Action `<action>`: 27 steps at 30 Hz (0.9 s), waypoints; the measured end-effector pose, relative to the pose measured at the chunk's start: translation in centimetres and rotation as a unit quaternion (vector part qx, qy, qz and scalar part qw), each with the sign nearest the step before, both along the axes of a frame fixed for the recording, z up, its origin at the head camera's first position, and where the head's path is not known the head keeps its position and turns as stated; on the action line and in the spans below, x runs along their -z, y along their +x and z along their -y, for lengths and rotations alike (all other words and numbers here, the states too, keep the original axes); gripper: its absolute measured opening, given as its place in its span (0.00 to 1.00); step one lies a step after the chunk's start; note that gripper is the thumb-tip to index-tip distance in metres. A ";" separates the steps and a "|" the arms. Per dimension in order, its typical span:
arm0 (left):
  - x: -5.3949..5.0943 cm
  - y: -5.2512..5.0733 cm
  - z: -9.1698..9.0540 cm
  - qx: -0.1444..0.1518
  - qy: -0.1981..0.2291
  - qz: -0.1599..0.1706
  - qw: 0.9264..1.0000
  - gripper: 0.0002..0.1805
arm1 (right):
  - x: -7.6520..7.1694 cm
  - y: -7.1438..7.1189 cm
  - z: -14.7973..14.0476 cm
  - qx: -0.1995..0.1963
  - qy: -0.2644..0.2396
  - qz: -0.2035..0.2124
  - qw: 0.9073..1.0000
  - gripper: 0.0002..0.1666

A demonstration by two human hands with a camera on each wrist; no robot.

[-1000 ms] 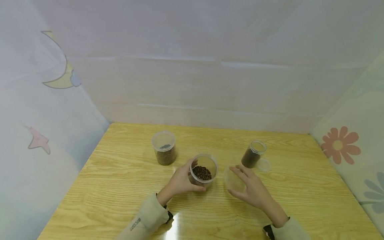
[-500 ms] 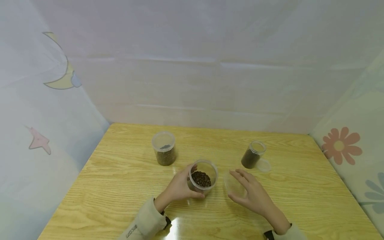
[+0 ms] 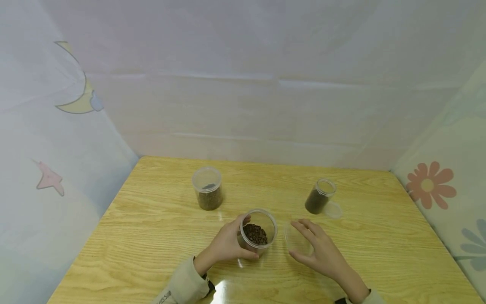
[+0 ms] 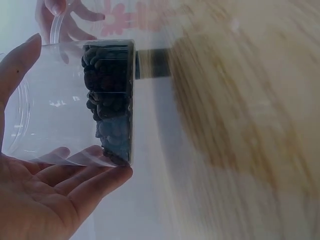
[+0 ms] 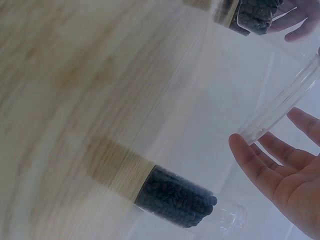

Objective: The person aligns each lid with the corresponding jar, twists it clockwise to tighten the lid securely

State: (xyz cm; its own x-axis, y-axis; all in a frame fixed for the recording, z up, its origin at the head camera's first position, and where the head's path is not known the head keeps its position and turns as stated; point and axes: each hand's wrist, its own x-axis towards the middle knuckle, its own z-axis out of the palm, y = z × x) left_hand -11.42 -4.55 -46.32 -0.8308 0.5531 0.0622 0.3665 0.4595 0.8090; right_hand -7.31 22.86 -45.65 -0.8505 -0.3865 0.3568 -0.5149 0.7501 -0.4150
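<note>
My left hand [image 3: 224, 244] grips a clear wide jar [image 3: 267, 221] by its side, thumb in front. Dark coffee beans [image 3: 255, 234] cover its bottom, and its mouth is uncovered. In the left wrist view the jar [image 4: 55, 100] appears lifted off the table, with the fingers of the left hand [image 4: 45, 200] along its wall. To the right, my right hand [image 3: 322, 254] holds a clear round lid [image 3: 293, 240] between thumb and fingers, apart from the jar. The right wrist view shows this lid [image 5: 280, 102] edge-on at the fingertips of the right hand [image 5: 285, 175].
A lidded clear jar [image 3: 210, 197] with dark contents stands at the back left of the wooden table [image 3: 144, 236]. At the back right is a narrower jar [image 3: 318, 200] of dark beans without a lid, and a small clear lid [image 3: 334, 210] lies beside it.
My left hand has brought the jar somewhat nearer to my body. The right hand with the lid has shifted slightly the same way. The other jars have not moved.
</note>
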 end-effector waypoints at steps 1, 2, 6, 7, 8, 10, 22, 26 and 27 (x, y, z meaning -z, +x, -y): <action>0.0 0.0 0.0 -0.001 -0.004 -0.002 1.000 0.54 | 0.0 0.0 0.0 0.000 -0.001 0.002 1.000 0.42; 0.1 0.0 0.0 -0.001 -0.009 -0.005 1.000 0.54 | 0.0 0.1 0.0 0.001 -0.002 0.003 1.000 0.42; 0.0 0.0 0.1 -0.004 -0.032 -0.018 0.999 0.55 | 0.0 0.1 0.0 0.001 -0.003 0.004 1.000 0.42; -0.1 0.0 0.1 -0.004 -0.038 -0.022 0.999 0.55 | 0.0 0.1 0.0 0.001 -0.003 0.004 1.000 0.42; -0.2 0.0 0.1 -0.005 -0.044 -0.025 0.999 0.54 | 0.0 0.1 0.0 0.001 -0.003 0.003 1.000 0.42; -0.3 0.0 0.2 -0.007 -0.054 -0.030 0.998 0.54 | 0.0 0.1 0.0 0.002 -0.002 0.002 1.000 0.42; -1.2 0.1 0.2 -0.021 -0.120 -0.070 0.990 0.53 | -0.1 0.1 -0.1 -0.002 -0.001 -0.003 1.000 0.43; -1.3 0.1 0.2 -0.017 -0.134 -0.087 0.987 0.51 | -0.1 0.1 -0.2 -0.007 -0.003 -0.008 1.000 0.43; -1.3 0.1 0.2 -0.016 -0.136 -0.089 0.987 0.51 | -0.1 0.1 -0.2 -0.008 -0.004 -0.009 1.000 0.44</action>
State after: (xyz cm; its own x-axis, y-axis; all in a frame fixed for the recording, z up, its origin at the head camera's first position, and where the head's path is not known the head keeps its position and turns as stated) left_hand -11.30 -4.79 -44.99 -0.8372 0.5435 0.0612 0.4737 0.6645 0.5780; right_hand -7.20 23.05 -45.51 -0.8371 -0.3973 0.3762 -0.5351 0.7378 -0.4114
